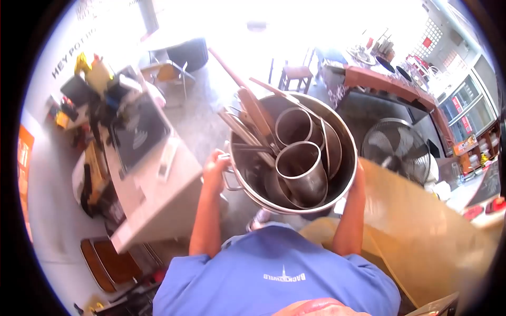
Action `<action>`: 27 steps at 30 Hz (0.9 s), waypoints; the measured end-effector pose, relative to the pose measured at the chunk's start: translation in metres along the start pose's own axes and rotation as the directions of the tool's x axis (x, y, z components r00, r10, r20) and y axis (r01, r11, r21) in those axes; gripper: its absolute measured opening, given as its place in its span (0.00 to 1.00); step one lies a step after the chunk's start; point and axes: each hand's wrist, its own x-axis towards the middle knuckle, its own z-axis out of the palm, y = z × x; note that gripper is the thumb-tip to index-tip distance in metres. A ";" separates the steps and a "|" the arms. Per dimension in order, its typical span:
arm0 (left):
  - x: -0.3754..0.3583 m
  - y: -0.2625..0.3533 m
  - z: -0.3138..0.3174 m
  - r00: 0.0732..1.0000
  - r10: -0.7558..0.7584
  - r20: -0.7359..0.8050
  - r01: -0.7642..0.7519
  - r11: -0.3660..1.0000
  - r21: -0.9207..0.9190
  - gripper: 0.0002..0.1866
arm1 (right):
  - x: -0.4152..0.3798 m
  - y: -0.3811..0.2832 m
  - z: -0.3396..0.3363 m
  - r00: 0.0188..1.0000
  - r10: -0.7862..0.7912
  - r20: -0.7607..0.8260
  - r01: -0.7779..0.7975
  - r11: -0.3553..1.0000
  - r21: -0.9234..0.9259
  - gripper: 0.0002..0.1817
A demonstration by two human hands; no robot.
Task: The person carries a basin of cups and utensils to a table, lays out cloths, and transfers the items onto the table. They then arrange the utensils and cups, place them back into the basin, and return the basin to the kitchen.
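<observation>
In front of my chest I carry a large steel stockpot [347,158]. My left hand [213,167] is closed at its left side, by the wire loop handle. My right hand [359,181] grips the opposite side, its fingers mostly hidden behind the rim. Inside the pot lie two deep metal cups, one nearer cup [304,179] and one farther cup [293,125], apparently ladle-like with handles. A flat round metal piece [332,150] leans at the right. Several long wooden handles [253,111] stick out over the far left rim.
A light counter [153,195] with a dark cooktop [138,131] stands left. At right are a brown table [421,210], a black floor fan [396,147] and a long serving counter [390,84]. A wooden stool [297,73] and folding chair [167,71] stand ahead on grey floor.
</observation>
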 end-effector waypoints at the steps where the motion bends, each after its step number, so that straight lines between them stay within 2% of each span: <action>1: 0.014 -0.006 -0.002 1.000 0.016 0.022 -0.017 1.000 0.020 0.04 | 0.001 0.002 0.006 0.996 -0.004 0.084 -0.004 0.996 0.087 0.24; 5: 0.082 0.001 0.053 0.996 -0.060 0.065 0.062 0.998 -0.028 0.04 | 0.045 -0.025 -0.014 0.992 0.020 -0.121 -0.018 1.000 0.018 0.29; 6: 0.136 -0.008 0.090 0.992 -0.097 0.087 0.100 0.994 -0.037 0.04 | 0.089 -0.050 -0.022 0.980 0.052 -0.193 -0.052 0.999 0.005 0.30; 7: 0.162 -0.009 0.106 0.990 -0.107 0.096 0.108 0.994 -0.006 0.04 | 0.112 -0.054 -0.027 0.982 0.064 -0.180 -0.053 0.996 0.066 0.31; 8: 0.183 -0.011 0.119 0.988 -0.117 0.101 0.115 0.993 0.025 0.05 | 0.117 -0.071 -0.007 0.961 0.080 -0.263 -0.076 0.997 0.028 0.31; 12: 0.315 -0.047 0.159 0.981 -0.100 0.168 0.083 0.991 0.104 0.07 | 0.229 -0.058 -0.035 0.958 0.024 -0.285 -0.010 0.999 0.050 0.32; 13: 0.330 -0.052 0.161 0.979 -0.106 0.174 0.081 0.986 0.146 0.06 | 0.238 -0.053 -0.042 0.972 0.005 -0.234 0.016 0.996 0.088 0.32; 14: 0.355 -0.059 0.169 0.973 -0.126 0.192 0.096 0.983 0.156 0.06 | 0.257 -0.050 -0.042 0.966 0.004 -0.260 0.021 0.995 0.095 0.32; 16: 0.407 -0.068 0.199 0.963 -0.100 0.251 0.044 0.975 0.217 0.05 | 0.283 -0.059 -0.040 0.967 0.044 -0.252 0.016 0.972 0.232 0.29; 17: 0.435 -0.072 0.219 0.944 -0.122 0.308 0.058 0.976 0.208 0.05 | 0.297 -0.066 -0.044 0.921 0.065 -0.385 0.027 0.973 0.228 0.27; 18: 0.462 -0.078 0.241 0.917 -0.194 0.348 0.133 0.972 0.191 0.05 | 0.314 -0.063 -0.067 0.922 0.003 -0.386 0.083 0.975 0.206 0.26; 21: 0.538 -0.097 0.318 0.844 -0.267 0.466 0.196 0.961 0.197 0.05 | 0.347 -0.085 -0.088 0.883 -0.054 -0.466 0.198 0.943 0.266 0.26; 23: 0.574 -0.111 0.383 0.792 -0.297 0.533 0.205 0.952 0.227 0.05 | 0.368 -0.116 -0.097 0.846 -0.098 -0.524 0.259 0.934 0.244 0.26; 26: 0.621 -0.147 0.483 0.717 -0.319 0.620 0.191 0.945 0.266 0.06 | 0.410 -0.146 -0.154 0.771 -0.167 -0.614 0.362 0.909 0.207 0.26; 27: 0.620 -0.160 0.481 0.692 -0.313 0.650 0.186 0.948 0.259 0.06 | 0.400 -0.148 -0.147 0.740 -0.136 -0.659 0.349 0.915 0.204 0.26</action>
